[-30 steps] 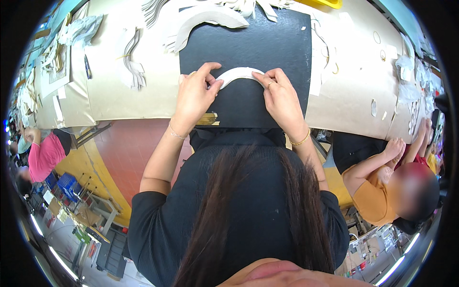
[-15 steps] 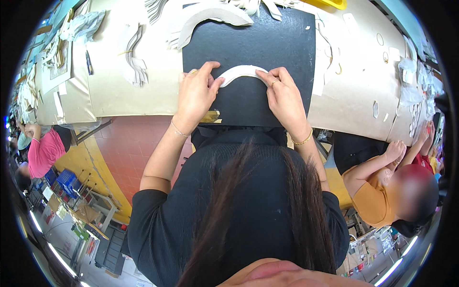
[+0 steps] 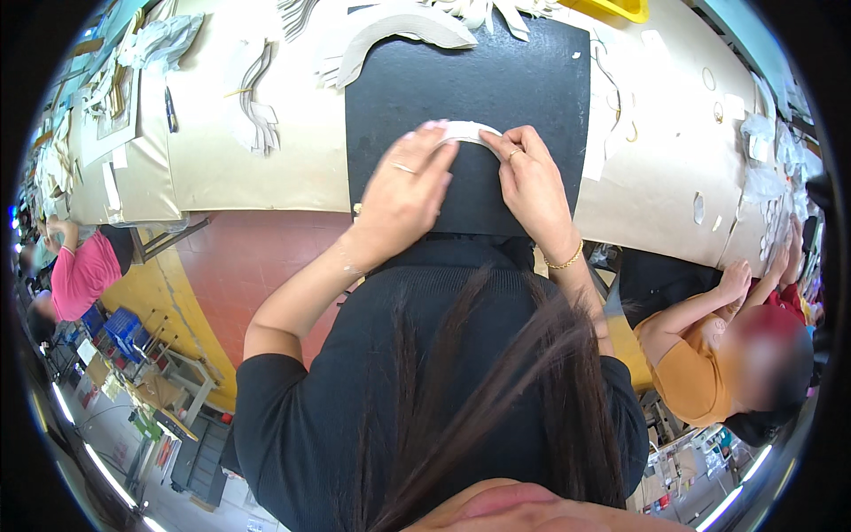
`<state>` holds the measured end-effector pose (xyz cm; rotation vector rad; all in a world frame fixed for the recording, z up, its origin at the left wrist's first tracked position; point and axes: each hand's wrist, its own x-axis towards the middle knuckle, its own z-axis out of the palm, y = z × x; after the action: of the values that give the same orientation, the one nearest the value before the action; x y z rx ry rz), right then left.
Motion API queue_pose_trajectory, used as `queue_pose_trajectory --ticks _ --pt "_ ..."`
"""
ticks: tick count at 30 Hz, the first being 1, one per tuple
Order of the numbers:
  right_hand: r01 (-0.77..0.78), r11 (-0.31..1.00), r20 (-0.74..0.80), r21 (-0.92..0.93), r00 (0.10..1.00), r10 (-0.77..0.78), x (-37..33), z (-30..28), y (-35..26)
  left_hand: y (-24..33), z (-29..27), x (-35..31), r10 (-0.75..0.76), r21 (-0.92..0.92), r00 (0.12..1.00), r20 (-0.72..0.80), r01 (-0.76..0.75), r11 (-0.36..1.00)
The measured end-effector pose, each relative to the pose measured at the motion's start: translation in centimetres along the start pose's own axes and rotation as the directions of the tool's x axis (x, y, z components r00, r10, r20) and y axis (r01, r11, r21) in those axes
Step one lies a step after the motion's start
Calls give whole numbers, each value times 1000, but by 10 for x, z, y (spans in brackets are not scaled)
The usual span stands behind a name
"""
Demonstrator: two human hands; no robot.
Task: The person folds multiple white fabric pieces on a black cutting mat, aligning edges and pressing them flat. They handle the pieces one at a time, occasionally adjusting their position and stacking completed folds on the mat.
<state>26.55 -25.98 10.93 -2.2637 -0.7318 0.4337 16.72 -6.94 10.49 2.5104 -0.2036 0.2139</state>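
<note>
A curved white strip (image 3: 470, 132), arched like a collar piece, lies on the black mat (image 3: 532, 84) in front of me. Its left part is hidden under my left hand (image 3: 409, 184), whose fingers stretch out flat over it. At the strip's right end, my right hand (image 3: 530, 173) pinches it between thumb and fingertips. Farther back, a stack of similar pale curved pieces (image 3: 390, 32) rests across the mat's left edge.
Left of the mat lie a banded bundle of strips (image 3: 253, 106) and a blue pen (image 3: 170, 110). Several pale pieces and a yellow tray (image 3: 625, 9) are at the back. Plastic bags (image 3: 758, 168) sit at the right. People in pink (image 3: 84, 275) and orange (image 3: 691, 363) sit on either side.
My left hand has moved right and forward, from pinching the strip's left end to lying flat over it. My right hand keeps its hold at the right end.
</note>
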Motion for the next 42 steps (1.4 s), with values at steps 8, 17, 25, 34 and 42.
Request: queue_pose_trajectory --ticks 8,17,25,34,42 --pt "13 1000 -56 -20 998 -14 -2 5 1 3 45 -3 -85 241 989 118 55 969" --pt "7 999 -39 -35 999 -8 -2 4 0 0 -4 -47 -521 459 843 132 414 786" --pt "-52 997 6 48 999 52 0 -7 1 8 46 7 -10 141 997 74 -1 990" --pt "-326 923 -34 206 940 340 -14 -15 13 11 54 7 -60 203 995 75 44 978" --pt "-331 937 -44 112 940 337 -13 -14 14 18 61 7 -85 270 993 79 60 961"
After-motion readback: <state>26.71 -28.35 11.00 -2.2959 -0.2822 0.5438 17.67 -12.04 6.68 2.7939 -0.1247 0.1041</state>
